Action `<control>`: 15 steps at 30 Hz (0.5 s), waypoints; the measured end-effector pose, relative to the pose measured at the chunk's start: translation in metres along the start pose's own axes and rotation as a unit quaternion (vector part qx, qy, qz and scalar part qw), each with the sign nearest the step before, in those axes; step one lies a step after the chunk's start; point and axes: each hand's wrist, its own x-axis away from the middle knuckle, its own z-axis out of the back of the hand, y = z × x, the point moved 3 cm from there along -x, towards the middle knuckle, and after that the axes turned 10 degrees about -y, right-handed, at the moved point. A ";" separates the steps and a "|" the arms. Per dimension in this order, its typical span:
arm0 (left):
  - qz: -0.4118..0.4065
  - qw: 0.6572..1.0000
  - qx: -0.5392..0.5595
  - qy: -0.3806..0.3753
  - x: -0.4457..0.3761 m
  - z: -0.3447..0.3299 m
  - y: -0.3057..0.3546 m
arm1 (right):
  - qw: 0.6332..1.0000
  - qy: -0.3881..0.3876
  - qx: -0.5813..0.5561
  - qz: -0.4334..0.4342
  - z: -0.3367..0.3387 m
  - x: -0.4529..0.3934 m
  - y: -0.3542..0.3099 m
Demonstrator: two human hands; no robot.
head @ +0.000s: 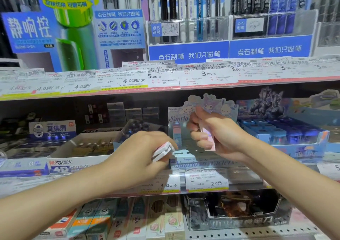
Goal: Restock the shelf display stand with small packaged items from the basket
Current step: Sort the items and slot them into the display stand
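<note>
while gripping pink packets (162, 150), hands (211, 131) before "sanrio" stand (185, 163)

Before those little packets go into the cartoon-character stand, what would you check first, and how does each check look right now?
1. Left hand grips its white-and-pink packets firmly: ok.
2. Right hand holds its pink packet securely: ok.
3. Character display stand stands right behind both hands, within reach: ok.
4. Free slot inside the stand: cannot tell, the hands cover most of it.
5. Packets match the stock already in the stand: cannot tell, labels too blurred.
6. Basket with remaining stock nearby: cannot tell, not in view.
</note>
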 end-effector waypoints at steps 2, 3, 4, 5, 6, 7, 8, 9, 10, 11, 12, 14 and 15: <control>0.035 0.993 0.109 0.026 -0.005 0.001 0.009 | 0.997 -0.007 -0.070 0.014 -0.005 0.001 0.000; 0.063 0.985 0.160 0.030 -0.008 0.001 0.012 | 0.996 -0.003 -0.082 0.022 -0.008 0.002 0.000; 0.089 0.973 0.213 0.029 -0.010 0.000 0.014 | 0.996 0.005 -0.080 0.034 -0.010 0.002 0.000; 0.111 0.957 0.265 0.022 -0.013 -0.002 0.015 | 0.996 0.014 -0.075 0.044 -0.013 0.002 0.001; 0.132 0.940 0.313 0.014 -0.015 -0.004 0.017 | 0.995 0.024 -0.073 0.058 -0.014 0.002 0.001; 0.154 0.923 0.353 0.004 -0.016 -0.007 0.018 | 0.994 0.033 -0.075 0.067 -0.016 0.002 0.001; 0.171 0.907 0.383 -0.005 -0.018 -0.010 0.020 | 0.994 0.040 -0.073 0.076 -0.017 0.001 0.002; 0.180 0.895 0.407 -0.011 -0.019 -0.013 0.022 | 0.994 0.047 -0.066 0.077 -0.020 0.000 0.002; 0.180 0.885 0.428 -0.014 -0.021 -0.015 0.025 | 0.994 0.052 -0.055 0.076 -0.020 -0.002 0.004; 0.176 0.878 0.445 -0.016 -0.022 -0.018 0.026 | 0.995 0.057 -0.047 0.070 -0.023 -0.002 0.005; 0.172 0.873 0.457 -0.016 -0.023 -0.019 0.027 | 0.995 0.058 -0.044 0.068 -0.023 -0.002 0.006; 0.165 0.872 0.460 -0.015 -0.023 -0.020 0.025 | 0.995 0.061 -0.046 0.062 -0.022 -0.001 0.007; 0.164 0.875 0.455 -0.010 -0.022 -0.019 0.023 | 0.995 0.068 -0.040 0.057 -0.022 0.001 0.006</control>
